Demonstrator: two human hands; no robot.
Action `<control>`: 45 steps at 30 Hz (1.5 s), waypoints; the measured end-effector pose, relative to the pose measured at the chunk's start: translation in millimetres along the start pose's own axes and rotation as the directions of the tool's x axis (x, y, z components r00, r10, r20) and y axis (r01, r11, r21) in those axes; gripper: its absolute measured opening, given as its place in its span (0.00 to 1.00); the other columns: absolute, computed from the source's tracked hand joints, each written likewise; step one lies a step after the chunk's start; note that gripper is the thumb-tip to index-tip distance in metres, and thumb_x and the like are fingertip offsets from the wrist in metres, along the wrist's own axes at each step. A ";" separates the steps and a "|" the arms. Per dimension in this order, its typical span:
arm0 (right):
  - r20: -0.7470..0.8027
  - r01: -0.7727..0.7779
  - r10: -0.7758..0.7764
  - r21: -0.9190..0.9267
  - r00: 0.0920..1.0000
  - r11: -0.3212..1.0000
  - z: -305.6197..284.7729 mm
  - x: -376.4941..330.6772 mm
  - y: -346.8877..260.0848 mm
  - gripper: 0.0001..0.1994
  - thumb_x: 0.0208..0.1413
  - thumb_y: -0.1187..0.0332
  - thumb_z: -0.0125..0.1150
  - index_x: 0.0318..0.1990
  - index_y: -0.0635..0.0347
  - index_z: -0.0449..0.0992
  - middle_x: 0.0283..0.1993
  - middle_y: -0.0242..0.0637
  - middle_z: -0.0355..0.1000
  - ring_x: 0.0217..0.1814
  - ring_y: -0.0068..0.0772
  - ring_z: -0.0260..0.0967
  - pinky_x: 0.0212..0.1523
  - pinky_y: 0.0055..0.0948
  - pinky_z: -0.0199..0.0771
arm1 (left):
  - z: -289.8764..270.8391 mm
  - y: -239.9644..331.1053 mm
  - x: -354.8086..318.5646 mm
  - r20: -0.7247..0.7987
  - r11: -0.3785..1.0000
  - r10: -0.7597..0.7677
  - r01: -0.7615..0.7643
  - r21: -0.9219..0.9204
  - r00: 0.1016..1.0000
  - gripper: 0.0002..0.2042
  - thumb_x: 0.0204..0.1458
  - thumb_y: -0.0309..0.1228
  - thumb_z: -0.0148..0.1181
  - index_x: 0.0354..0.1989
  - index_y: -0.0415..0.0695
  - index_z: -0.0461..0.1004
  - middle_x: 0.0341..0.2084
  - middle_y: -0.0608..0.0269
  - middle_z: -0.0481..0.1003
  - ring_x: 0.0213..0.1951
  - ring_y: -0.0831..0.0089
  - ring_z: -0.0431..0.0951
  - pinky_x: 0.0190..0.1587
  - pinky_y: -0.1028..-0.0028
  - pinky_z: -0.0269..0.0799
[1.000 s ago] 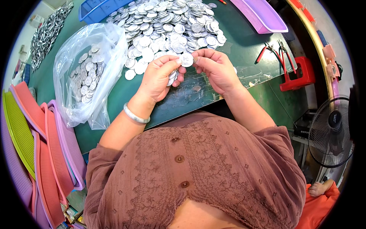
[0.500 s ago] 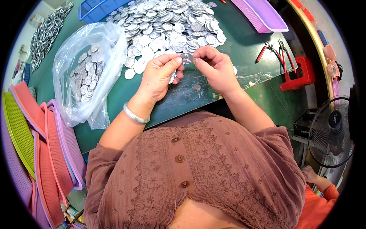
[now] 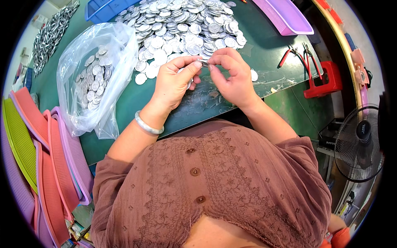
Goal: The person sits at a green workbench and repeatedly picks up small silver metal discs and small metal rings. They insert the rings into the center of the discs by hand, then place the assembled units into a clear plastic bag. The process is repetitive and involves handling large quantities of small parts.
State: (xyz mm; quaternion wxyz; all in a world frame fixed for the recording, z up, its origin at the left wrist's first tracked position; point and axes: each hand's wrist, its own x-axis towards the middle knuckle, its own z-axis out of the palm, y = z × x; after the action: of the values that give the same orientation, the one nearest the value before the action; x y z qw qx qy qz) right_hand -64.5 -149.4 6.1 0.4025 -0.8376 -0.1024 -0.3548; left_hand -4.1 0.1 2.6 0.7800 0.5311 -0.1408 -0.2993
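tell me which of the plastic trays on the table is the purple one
The purple tray lies at the table's far right edge, beyond the right hand. The other tray, at the far left beside the disc pile, is blue.

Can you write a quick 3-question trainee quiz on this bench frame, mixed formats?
1. True or false: the clear plastic bag lies on the person's left and holds silver discs.
2. Multiple choice: the red-handled pliers lie A) inside the bag, B) on the green table to the right of the hands, C) in the purple tray.
3. Fill in: the left hand and right hand together pinch one small silver ____ in front of the disc pile.

Key: 1 true; 2 B; 3 disc.
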 end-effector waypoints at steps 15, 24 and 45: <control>-0.014 0.124 -0.127 -0.137 0.992 0.983 -0.6 0.9 -5.2 0.07 0.34 0.80 0.57 0.25 0.61 0.70 0.29 0.36 0.67 0.31 0.38 0.63 0.30 0.29 0.65 | 3.3 1.6 -2.7 0.001 0.989 0.037 -0.037 0.146 0.999 0.10 0.51 0.27 0.52 0.40 0.39 0.72 0.23 0.65 0.73 0.21 0.83 0.69 0.20 0.85 0.63; 0.050 -0.164 0.158 0.171 0.986 0.972 -3.1 -2.2 -3.9 0.04 0.39 0.80 0.57 0.25 0.64 0.69 0.30 0.36 0.66 0.29 0.30 0.66 0.29 0.24 0.65 | 2.5 -0.1 -2.2 -0.005 0.992 0.004 -0.003 0.123 1.000 0.10 0.52 0.28 0.50 0.40 0.38 0.72 0.22 0.66 0.72 0.20 0.83 0.68 0.19 0.86 0.62; 0.331 -0.686 0.600 0.364 0.728 0.630 -15.7 -3.2 -1.1 0.06 0.45 0.72 0.54 0.27 0.67 0.72 0.22 0.25 0.66 0.24 0.13 0.57 0.24 0.16 0.59 | 3.7 5.2 -4.3 0.060 0.980 -0.198 0.198 0.001 0.978 0.08 0.51 0.31 0.52 0.28 0.39 0.71 0.16 0.66 0.70 0.15 0.80 0.67 0.14 0.84 0.58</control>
State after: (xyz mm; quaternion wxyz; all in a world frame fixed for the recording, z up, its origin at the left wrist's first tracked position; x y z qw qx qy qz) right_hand -75.3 -160.0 11.2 0.6790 -0.7250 0.0873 -0.0756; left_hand -7.8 1.4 9.2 0.7430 0.5315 -0.1098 -0.3917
